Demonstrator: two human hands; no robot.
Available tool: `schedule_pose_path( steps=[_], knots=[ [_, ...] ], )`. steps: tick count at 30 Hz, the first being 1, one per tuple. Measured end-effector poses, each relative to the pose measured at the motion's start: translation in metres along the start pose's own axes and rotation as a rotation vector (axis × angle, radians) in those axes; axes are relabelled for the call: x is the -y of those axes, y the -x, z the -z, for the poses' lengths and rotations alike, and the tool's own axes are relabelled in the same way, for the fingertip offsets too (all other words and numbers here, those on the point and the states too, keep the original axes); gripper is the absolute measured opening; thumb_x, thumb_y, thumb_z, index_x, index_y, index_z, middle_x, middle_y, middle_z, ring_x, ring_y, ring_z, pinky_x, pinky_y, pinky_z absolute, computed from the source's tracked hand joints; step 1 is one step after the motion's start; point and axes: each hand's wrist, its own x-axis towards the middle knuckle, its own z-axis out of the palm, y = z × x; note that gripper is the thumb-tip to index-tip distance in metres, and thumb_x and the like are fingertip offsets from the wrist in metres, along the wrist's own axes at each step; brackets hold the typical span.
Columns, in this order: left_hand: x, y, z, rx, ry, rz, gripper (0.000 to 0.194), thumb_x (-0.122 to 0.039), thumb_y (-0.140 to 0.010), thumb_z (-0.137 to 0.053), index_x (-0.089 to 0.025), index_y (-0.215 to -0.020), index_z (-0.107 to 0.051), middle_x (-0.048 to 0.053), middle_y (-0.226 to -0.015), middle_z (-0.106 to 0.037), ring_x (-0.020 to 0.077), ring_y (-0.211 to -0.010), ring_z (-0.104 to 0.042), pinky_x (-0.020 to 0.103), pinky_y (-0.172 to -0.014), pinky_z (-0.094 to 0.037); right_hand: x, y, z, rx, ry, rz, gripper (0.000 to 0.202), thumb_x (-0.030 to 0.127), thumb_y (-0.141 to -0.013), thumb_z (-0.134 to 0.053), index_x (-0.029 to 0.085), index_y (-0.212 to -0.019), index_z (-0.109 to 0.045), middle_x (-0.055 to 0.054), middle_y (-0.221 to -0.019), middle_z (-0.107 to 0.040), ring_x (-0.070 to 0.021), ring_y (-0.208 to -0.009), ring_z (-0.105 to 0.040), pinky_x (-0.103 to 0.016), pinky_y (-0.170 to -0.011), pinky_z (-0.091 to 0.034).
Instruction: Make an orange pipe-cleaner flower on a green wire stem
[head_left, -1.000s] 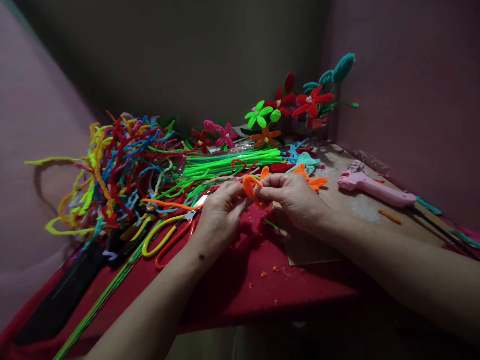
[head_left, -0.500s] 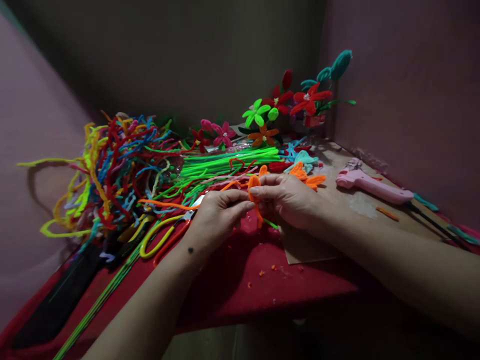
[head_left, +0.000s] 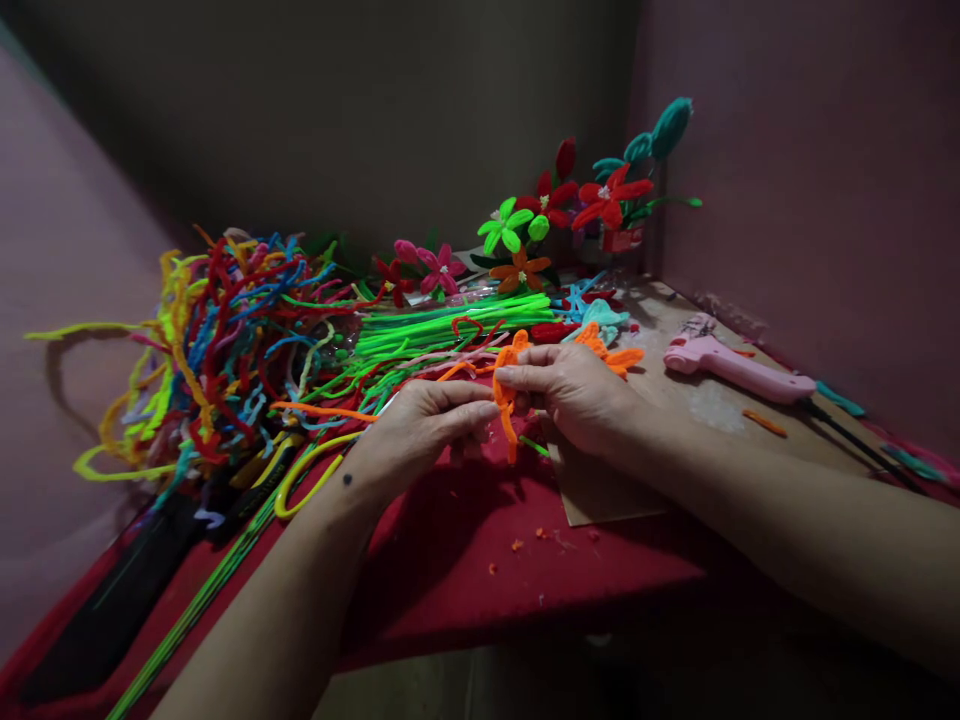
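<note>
An orange fuzzy pipe-cleaner piece (head_left: 507,395), bent into loops, is held upright over the red table. My right hand (head_left: 581,395) pinches it from the right with thumb and forefinger. On its left side, my left hand (head_left: 431,420) has thumb and forefinger pressed together at the piece's edge. More orange petals (head_left: 609,352) lie just behind my right hand. A short green stem (head_left: 534,447) shows below the held piece. The other fingers of both hands are partly hidden.
Tangled coloured pipe cleaners (head_left: 217,350) are heaped at left, beside yellow-handled scissors (head_left: 300,475). Green pipe cleaners (head_left: 450,325) lie in the middle, finished flowers (head_left: 517,225) behind. A pink glue gun (head_left: 735,365) rests on a brown board (head_left: 600,490) at right.
My left hand has shifted slightly left and now covers more of the scissors. The orange piece has turned a little in the fingers. The whole view has moved slightly.
</note>
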Motion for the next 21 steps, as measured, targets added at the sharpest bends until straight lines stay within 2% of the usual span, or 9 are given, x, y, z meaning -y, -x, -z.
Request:
schedule_pose_path(
  steps=[2, 5, 9, 15, 21],
  knots=[
    [0.002, -0.001, -0.001, -0.051, -0.021, -0.028, 0.021, -0.033, -0.078, -0.057, -0.015, -0.070, -0.064, -0.002, -0.065, -0.057, 0.0082, -0.060, -0.049, 0.021, -0.059, -0.037, 0.001, 0.001, 0.000, -0.014, 0.000, 0.007, 0.019, 0.025, -0.066, -0.066, 0.015, -0.058, -0.053, 0.004, -0.050, -0.050, -0.0060, -0.043, -0.042, -0.022, -0.044, -0.031],
    [0.004, -0.003, -0.004, -0.127, -0.015, -0.027, 0.017, -0.031, -0.074, -0.061, -0.015, -0.068, -0.063, -0.004, -0.061, -0.053, 0.0071, -0.057, -0.044, 0.020, -0.057, -0.034, -0.002, 0.000, -0.001, -0.017, -0.004, 0.048, 0.023, 0.025, -0.067, -0.067, 0.015, -0.054, -0.050, 0.004, -0.047, -0.049, -0.0055, -0.041, -0.041, -0.021, -0.042, -0.029],
    [0.003, -0.004, -0.004, -0.078, -0.029, 0.006, 0.022, -0.029, -0.072, -0.063, -0.014, -0.057, -0.057, -0.005, -0.052, -0.048, 0.0068, -0.052, -0.039, 0.021, -0.052, -0.031, -0.005, -0.001, -0.001, -0.030, 0.028, 0.063, 0.024, 0.024, -0.067, -0.066, 0.014, -0.052, -0.050, 0.004, -0.043, -0.047, -0.0058, -0.038, -0.040, -0.021, -0.040, -0.028],
    [0.000, -0.004, -0.009, -0.147, 0.054, 0.020, 0.018, -0.032, -0.071, -0.063, -0.014, -0.071, -0.063, -0.002, -0.066, -0.057, 0.0088, -0.060, -0.047, 0.021, -0.059, -0.035, -0.004, 0.002, -0.004, -0.078, 0.034, 0.058, 0.018, 0.021, -0.066, -0.067, 0.015, -0.058, -0.053, 0.005, -0.045, -0.049, -0.0052, -0.038, -0.041, -0.020, -0.041, -0.029],
    [0.009, -0.005, -0.012, -0.126, 0.161, 0.040, 0.020, -0.031, -0.072, -0.061, -0.014, -0.064, -0.057, -0.004, -0.057, -0.050, 0.0075, -0.053, -0.042, 0.021, -0.053, -0.032, -0.004, 0.000, -0.001, -0.019, 0.009, 0.075, 0.020, 0.029, -0.069, -0.067, 0.014, -0.061, -0.057, 0.003, -0.050, -0.052, -0.0056, -0.044, -0.043, -0.020, -0.044, -0.031]
  ],
)
